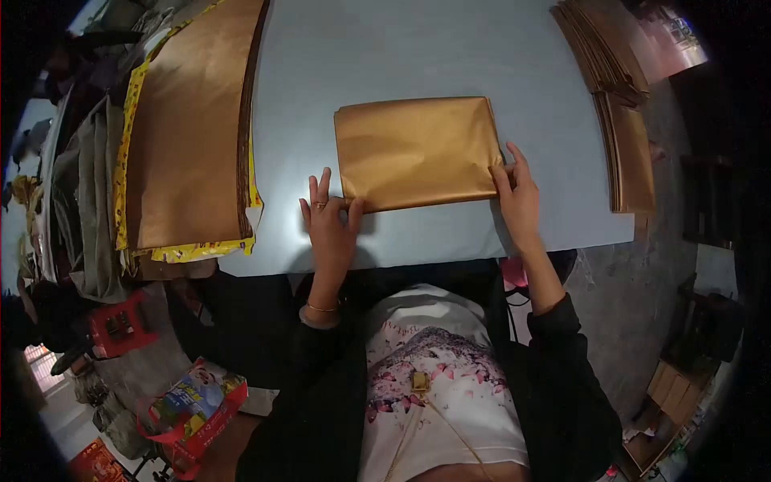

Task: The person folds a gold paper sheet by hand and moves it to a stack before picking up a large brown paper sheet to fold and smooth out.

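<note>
A folded sheet of shiny gold paper or foil (418,153) lies on the pale table in front of me, its near edge almost straight. At its near left corner, my left hand (331,229) pinches the edge between thumb and index finger, with the other fingers raised and spread. My right hand (520,197) grips the near right corner, thumb against the sheet and some fingers partly hidden beside it.
A tall stack of large gold-brown sheets (189,136) on yellow wrapping fills the table's left side. Folded gold bundles (630,153) line the right edge. Below left stand a red crate (120,328) and a red bag (197,410). The grey tabletop (418,48) ends close to my body.
</note>
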Available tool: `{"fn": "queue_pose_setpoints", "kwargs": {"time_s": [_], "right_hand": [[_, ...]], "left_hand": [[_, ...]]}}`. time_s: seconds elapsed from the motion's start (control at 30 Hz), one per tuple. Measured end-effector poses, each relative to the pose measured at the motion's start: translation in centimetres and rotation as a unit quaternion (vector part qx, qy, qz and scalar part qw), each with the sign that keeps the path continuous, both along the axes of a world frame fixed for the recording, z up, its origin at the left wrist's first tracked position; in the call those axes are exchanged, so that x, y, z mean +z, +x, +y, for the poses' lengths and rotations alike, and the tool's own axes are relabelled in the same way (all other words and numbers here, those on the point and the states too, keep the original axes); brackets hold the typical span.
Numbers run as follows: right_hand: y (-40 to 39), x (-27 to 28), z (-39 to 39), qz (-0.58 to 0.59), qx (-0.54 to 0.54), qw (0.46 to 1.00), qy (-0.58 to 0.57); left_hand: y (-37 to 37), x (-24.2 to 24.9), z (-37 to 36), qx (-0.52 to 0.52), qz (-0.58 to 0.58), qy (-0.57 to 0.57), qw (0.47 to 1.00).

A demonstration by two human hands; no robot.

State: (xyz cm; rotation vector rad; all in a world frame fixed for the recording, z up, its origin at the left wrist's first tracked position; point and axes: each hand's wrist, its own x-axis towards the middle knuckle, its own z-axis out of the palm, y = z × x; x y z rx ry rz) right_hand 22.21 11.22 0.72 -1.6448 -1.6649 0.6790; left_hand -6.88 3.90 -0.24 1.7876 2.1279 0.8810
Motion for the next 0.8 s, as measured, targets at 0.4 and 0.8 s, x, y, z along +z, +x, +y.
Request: {"fn": "queue_pose_setpoints", "kwargs": {"time_s": [0.4,0.8], "right_hand": [[-1.0,-0.9,-0.4,-0.184,0.008,0.975,0.125],[-1.0,-0.3,-0.1,-0.257,0.013,0.965,0.044]], "left_hand": [[0.4,-0.2,0.1,0.024,0.010,0.008,1.000],[0.6,-0.5,0.5,0.040,0.058,0.060,0.996]]}}
